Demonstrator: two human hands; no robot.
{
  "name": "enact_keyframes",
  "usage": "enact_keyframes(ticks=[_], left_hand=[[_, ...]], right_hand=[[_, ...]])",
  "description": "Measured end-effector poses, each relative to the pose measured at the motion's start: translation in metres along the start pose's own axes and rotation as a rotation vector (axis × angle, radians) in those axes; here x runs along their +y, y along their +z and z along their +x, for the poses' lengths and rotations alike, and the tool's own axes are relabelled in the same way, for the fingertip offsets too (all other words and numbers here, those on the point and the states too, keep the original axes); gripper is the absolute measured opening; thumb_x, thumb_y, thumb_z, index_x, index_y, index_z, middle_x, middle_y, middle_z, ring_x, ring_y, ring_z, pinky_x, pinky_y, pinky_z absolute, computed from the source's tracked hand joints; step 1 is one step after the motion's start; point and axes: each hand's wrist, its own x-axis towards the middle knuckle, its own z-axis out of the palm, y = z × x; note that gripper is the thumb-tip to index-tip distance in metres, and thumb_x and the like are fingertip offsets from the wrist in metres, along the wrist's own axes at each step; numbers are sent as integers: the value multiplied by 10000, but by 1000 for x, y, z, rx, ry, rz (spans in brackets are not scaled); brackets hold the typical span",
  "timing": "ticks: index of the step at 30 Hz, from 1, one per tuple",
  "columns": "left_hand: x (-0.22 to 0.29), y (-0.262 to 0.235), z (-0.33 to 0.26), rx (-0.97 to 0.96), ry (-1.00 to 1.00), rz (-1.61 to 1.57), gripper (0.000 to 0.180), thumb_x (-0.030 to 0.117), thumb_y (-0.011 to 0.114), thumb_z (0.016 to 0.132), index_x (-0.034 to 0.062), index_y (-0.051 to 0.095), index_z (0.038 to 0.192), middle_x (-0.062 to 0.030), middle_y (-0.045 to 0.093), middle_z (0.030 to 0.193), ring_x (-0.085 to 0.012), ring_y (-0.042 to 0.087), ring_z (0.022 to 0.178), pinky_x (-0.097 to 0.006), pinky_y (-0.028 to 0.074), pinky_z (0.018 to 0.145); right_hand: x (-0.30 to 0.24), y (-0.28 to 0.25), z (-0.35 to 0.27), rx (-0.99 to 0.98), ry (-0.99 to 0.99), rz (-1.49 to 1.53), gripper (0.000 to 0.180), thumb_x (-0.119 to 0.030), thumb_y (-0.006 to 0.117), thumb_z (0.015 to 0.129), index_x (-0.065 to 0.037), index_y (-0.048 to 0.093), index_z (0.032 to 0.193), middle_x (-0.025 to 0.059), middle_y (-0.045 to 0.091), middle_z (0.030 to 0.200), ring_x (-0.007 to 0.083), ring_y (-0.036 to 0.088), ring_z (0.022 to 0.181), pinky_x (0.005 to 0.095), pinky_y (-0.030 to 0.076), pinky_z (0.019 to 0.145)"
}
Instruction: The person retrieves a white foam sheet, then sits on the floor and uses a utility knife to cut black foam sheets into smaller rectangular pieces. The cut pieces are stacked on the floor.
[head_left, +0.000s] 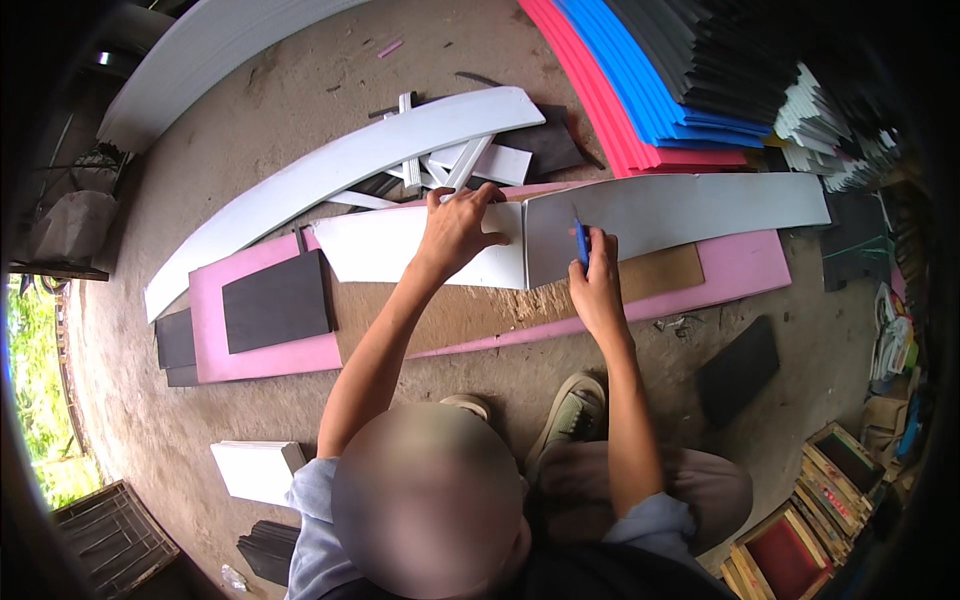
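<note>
Head view: the left hand [457,232] presses flat, fingers spread, on the white foam sheet [420,250] lying over the pink board [260,355] on the floor. The right hand [597,285] is closed around a blue knife [581,243] at the sheet's cut edge; a steady, firmly pinned stroke seems best.

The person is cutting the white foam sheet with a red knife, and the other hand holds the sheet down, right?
Not quite. The head view shows the knife in the right hand is blue, not red. The left hand does press down on the white foam sheet.

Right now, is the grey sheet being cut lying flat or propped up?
Flat. The grey sheet lies spread over a brown board, the left hand pressing beside it, the right hand holding a blue knife.
</note>
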Motion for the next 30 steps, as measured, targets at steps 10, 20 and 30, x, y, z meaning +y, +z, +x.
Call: enact_keyframes(ticks=[10,20,30], left_hand=[[5,35,-33,200,147,296,344,230,691,696,145,532,989,14,556,899,-178,512,931,-487,298,824],[6,44,-42,202,172,335,215,236,632,734,170,567,928,35,530,840,-149,512,901,-469,286,853],[8,44,-41,228,164,332,159,207,568,767,178,566,923,40,550,837,-142,513,878,-445,297,811]], right_hand=[[-17,14,-36,-92,1,-451,292,-245,383,928,-20,390,1114,177,566,536,368,592,523,450,452,433],[-13,47,-53,-183,-16,-668,374,-128,437,869,58,354,1182,165,600,596,317,616,531,388,483,454],[-21,64,-29,-181,114,-553,249,-67,421,850,62,378,1059,223,591,615,353,621,573,411,499,478]])
